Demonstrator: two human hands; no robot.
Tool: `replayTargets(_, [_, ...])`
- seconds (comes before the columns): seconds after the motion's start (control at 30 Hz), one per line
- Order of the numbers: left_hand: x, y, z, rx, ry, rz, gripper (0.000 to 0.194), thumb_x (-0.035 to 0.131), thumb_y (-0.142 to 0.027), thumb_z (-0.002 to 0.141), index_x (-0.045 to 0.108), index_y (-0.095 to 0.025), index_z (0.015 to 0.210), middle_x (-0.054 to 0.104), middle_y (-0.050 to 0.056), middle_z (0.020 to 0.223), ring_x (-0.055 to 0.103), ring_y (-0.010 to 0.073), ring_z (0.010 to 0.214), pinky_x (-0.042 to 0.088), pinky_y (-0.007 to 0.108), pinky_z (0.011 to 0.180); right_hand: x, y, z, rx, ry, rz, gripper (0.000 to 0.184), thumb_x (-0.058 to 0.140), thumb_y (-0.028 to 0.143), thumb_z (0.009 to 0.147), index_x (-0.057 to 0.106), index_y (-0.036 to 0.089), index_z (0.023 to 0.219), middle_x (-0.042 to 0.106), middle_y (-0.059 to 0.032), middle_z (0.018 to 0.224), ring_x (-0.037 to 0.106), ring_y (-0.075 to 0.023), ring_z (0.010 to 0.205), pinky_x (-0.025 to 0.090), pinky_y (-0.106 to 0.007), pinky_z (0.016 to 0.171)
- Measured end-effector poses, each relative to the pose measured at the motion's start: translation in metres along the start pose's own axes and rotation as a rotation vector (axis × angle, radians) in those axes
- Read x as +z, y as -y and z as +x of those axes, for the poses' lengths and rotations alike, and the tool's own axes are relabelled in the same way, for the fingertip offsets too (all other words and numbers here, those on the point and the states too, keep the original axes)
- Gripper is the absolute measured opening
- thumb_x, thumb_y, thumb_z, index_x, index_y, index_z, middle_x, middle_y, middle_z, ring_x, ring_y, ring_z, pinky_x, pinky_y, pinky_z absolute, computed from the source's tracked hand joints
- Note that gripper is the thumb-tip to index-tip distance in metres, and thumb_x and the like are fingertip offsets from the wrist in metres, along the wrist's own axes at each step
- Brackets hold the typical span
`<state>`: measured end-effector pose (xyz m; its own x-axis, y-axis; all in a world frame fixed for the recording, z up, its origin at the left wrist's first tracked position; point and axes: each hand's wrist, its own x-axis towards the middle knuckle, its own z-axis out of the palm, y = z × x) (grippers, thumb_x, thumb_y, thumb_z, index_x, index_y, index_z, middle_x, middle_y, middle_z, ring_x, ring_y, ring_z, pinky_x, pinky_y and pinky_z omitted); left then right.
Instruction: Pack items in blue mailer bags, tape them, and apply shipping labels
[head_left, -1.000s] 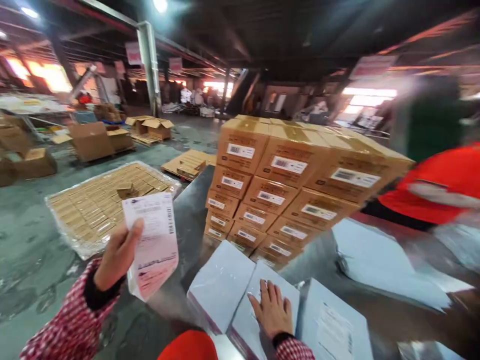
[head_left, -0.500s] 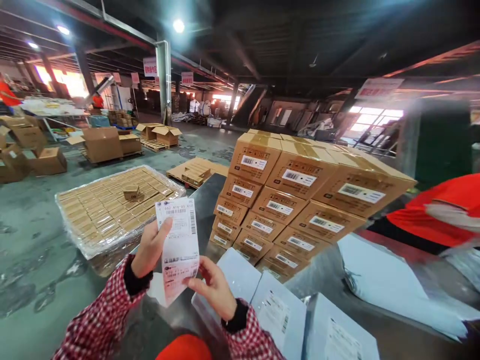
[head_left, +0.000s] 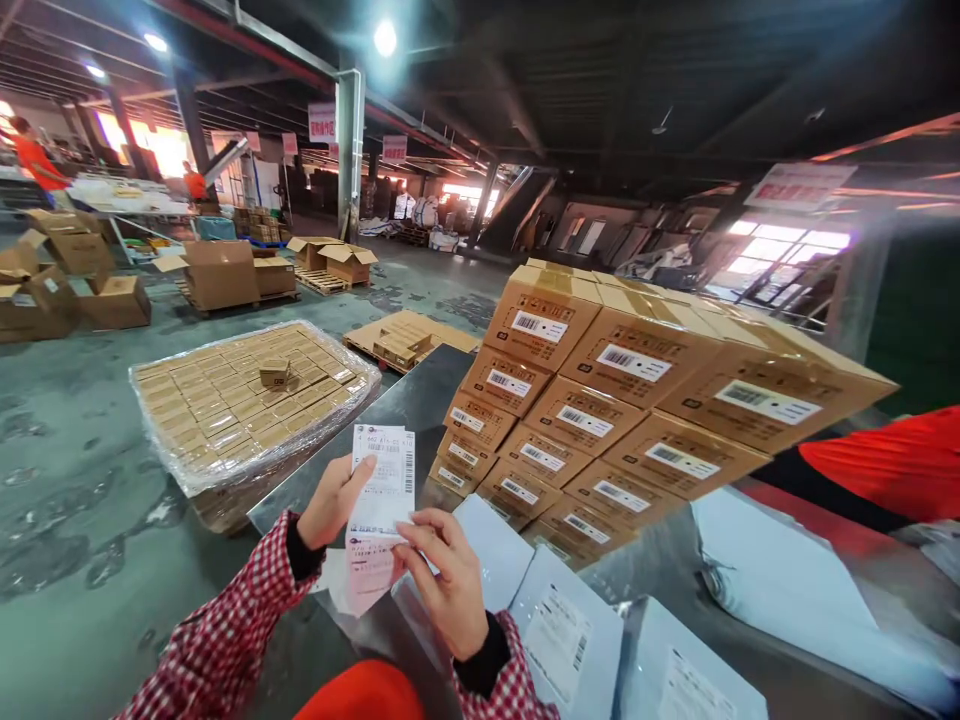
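Note:
A strip of printed shipping labels [head_left: 384, 500] with barcodes hangs between my hands above the metal table [head_left: 420, 400]. My left hand [head_left: 337, 500] grips its upper left edge, thumb on the printed face. At the fold between the upper label and the pinkish lower one, my right hand [head_left: 448, 575] pinches the right side with thumb and fingers. Just right of that hand lie white wrapped parcels [head_left: 559, 640], with labels on their tops. Behind them rises a stack of brown cartons [head_left: 585, 420] with white barcode stickers.
Left of the table, a plastic-wrapped pallet of small boxes [head_left: 247, 400] stands on the floor. White plastic bags [head_left: 780, 580] lie at right, near a person in a red top [head_left: 892, 465]. Open cartons [head_left: 221, 272] and other people are farther back.
My right hand has moved up the strip from the lower label to the fold. The view has shifted slightly, and the strip now sits further right and lower.

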<state>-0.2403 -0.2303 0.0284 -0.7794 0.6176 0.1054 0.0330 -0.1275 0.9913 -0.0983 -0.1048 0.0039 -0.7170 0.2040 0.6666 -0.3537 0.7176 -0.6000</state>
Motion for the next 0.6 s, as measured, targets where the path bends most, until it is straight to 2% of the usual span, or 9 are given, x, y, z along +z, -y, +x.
replayTargets(0.17, [0.004, 0.012, -0.001, -0.043, 0.038, 0.005, 0.052, 0.057, -0.061, 0.084, 0.068, -0.010, 0.087, 0.065, 0.006, 0.070, 0.051, 0.0141, 0.061, 0.039, 0.024, 0.052, -0.008, 0.003, -0.007, -0.274, 0.052, -0.212, 0.035, 0.048, 0.015, 0.095, 0.063, 0.026, 0.126, 0.067, -0.0097, 0.098, 0.066, -0.0177, 0.084, 0.058, -0.028, 0.070])
replayTargets(0.27, [0.008, 0.014, -0.003, -0.056, 0.057, 0.032, 0.052, 0.057, -0.061, 0.083, 0.067, -0.010, 0.080, 0.063, 0.005, 0.066, 0.049, 0.0136, 0.059, 0.037, 0.023, 0.051, -0.012, 0.004, -0.005, -0.333, 0.082, -0.277, 0.032, 0.046, 0.018, 0.098, 0.062, 0.025, 0.124, 0.070, -0.0066, 0.088, 0.065, -0.0163, 0.077, 0.056, -0.026, 0.064])
replayTargets(0.33, [0.010, 0.015, -0.004, -0.056, 0.083, 0.066, 0.052, 0.056, -0.061, 0.083, 0.067, -0.010, 0.076, 0.062, 0.004, 0.065, 0.048, 0.0132, 0.058, 0.036, 0.023, 0.050, -0.010, 0.006, -0.004, -0.374, -0.004, -0.357, 0.024, 0.052, 0.018, 0.096, 0.066, 0.025, 0.115, 0.071, -0.0040, 0.085, 0.064, -0.0161, 0.077, 0.056, -0.028, 0.066])
replayTargets(0.4, [0.010, 0.020, -0.003, -0.044, 0.081, 0.083, 0.052, 0.055, -0.061, 0.084, 0.068, -0.011, 0.079, 0.064, 0.005, 0.068, 0.050, 0.0145, 0.059, 0.037, 0.024, 0.050, -0.005, 0.012, -0.008, -0.428, -0.196, -0.437, 0.016, 0.061, 0.018, 0.091, 0.069, 0.027, 0.101, 0.070, -0.0009, 0.084, 0.064, -0.0158, 0.080, 0.056, -0.031, 0.076])
replayTargets(0.47, [0.007, 0.028, 0.002, -0.042, 0.046, 0.077, 0.053, 0.056, -0.062, 0.082, 0.070, -0.011, 0.085, 0.068, 0.007, 0.075, 0.055, 0.0172, 0.063, 0.042, 0.025, 0.052, -0.003, 0.025, -0.014, -0.430, -0.343, -0.424, 0.014, 0.068, 0.017, 0.086, 0.068, 0.029, 0.095, 0.067, 0.0011, 0.082, 0.063, -0.0146, 0.081, 0.055, -0.033, 0.083])
replayTargets(0.53, [-0.002, 0.039, 0.010, -0.054, -0.041, 0.069, 0.056, 0.059, -0.064, 0.078, 0.070, -0.011, 0.089, 0.071, 0.010, 0.079, 0.060, 0.0206, 0.067, 0.047, 0.028, 0.056, -0.008, 0.044, -0.021, -0.381, -0.378, -0.302, 0.018, 0.067, 0.019, 0.086, 0.067, 0.030, 0.100, 0.064, 0.0006, 0.084, 0.063, -0.0145, 0.080, 0.057, -0.033, 0.084])
replayTargets(0.6, [-0.018, 0.047, 0.017, -0.060, -0.200, 0.077, 0.060, 0.063, -0.068, 0.071, 0.070, -0.011, 0.090, 0.073, 0.010, 0.080, 0.064, 0.0239, 0.071, 0.050, 0.032, 0.060, -0.023, 0.064, -0.024, -0.342, -0.426, -0.175, 0.021, 0.058, 0.023, 0.092, 0.065, 0.031, 0.110, 0.064, -0.0023, 0.092, 0.066, -0.0179, 0.087, 0.059, -0.038, 0.082])
